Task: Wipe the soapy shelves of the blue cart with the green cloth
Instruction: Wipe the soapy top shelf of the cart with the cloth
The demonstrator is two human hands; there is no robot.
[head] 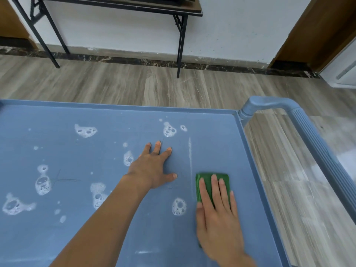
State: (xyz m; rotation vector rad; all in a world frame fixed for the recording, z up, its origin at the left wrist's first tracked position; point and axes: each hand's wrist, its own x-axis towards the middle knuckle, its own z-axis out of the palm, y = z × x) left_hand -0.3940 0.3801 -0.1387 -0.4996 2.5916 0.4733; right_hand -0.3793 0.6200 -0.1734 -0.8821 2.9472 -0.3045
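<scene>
The blue cart's top shelf (215, 132) fills the lower part of the head view. Several patches of white soap foam (85, 130) dot its left and middle. A folded green cloth (210, 179) lies flat on the shelf near the right rim. My right hand (217, 211) presses on the cloth with straight fingers and covers most of it. My left hand (154, 166) rests flat on the bare shelf just left of the cloth, fingers spread. A thin soapy streak (190, 157) runs between the two hands.
The cart's blue handle (300, 120) curves up at the right, beyond the shelf's raised rim. Past the cart is a wood-look floor (154, 83). A black-legged folding table (179, 35) stands against the white wall, and a wooden door frame (317, 35) is at the far right.
</scene>
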